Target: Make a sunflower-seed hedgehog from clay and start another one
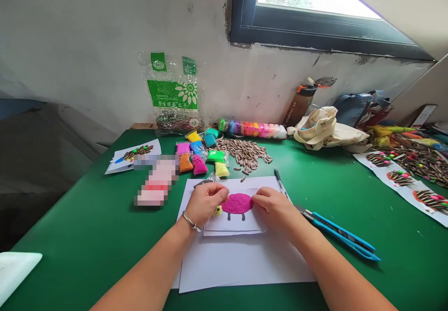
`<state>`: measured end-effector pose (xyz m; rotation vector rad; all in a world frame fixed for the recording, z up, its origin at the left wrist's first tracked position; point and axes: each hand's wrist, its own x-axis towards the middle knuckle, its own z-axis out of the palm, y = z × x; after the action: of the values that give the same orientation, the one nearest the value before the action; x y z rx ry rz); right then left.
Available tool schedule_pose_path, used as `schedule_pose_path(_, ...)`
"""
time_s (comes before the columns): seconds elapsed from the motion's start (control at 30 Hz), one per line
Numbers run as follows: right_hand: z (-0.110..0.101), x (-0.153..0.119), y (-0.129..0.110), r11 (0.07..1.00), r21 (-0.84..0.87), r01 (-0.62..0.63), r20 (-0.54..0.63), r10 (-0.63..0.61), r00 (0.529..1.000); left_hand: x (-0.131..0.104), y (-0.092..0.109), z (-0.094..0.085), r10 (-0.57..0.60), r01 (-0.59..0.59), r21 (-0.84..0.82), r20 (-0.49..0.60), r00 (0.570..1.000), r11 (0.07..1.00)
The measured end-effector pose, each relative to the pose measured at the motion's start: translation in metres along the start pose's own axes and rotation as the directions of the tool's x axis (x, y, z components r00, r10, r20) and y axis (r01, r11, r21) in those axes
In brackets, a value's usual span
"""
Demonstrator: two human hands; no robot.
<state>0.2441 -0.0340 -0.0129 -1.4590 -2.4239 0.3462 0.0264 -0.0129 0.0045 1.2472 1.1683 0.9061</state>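
A magenta oval of modelling clay [238,203] lies flattened on a small white card, with two grey clay legs [243,217] below it and a yellow clay piece [217,210] at its left end. My left hand [206,201], a bracelet at its wrist, is pinched at the oval's upper left, just above the yellow piece. What its fingertips hold is too small to make out. At the oval's right end my right hand [273,203] has its fingers closed together; anything between them is hidden. Larger white sheets [245,264] lie beneath the card.
Bagged clay packets [200,165] and a sunflower seed pile [248,152] lie behind the card. A pen [280,180] and a blue utility knife [343,234] are to the right. Along the wall are a seed bag [175,96], bottle [301,103] and cloth bag [322,127]. Seed-decorated pictures [402,178] lie far right.
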Motion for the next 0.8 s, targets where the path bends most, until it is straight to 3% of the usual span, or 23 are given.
schedule_pose_path(0.17, -0.005, 0.0, 0.003, 0.98, 0.167, -0.111, 0.02, 0.109, 0.994, 0.0, -0.003, 0.0, 0.019, -0.019, 0.011, 0.005, 1.0, 1.0)
schedule_pose_path(0.47, -0.009, -0.005, 0.009, 0.96, 0.265, -0.09, -0.007, 0.095, 0.995, 0.001, -0.004, 0.0, 0.025, -0.026, 0.038, 0.012, 1.0, 0.999)
schedule_pose_path(0.63, -0.009, -0.005, 0.01, 0.973, 0.225, -0.057, 0.014, 0.056, 0.998, 0.001, -0.006, 0.0, 0.023, -0.024, 0.051, 0.015, 1.0, 0.998)
schedule_pose_path(0.8, -0.012, -0.005, 0.007, 0.995, 0.082, 0.053, 0.068, -0.059, 0.996, 0.002, -0.007, -0.001, 0.028, -0.029, 0.07, 0.021, 0.999, 0.997)
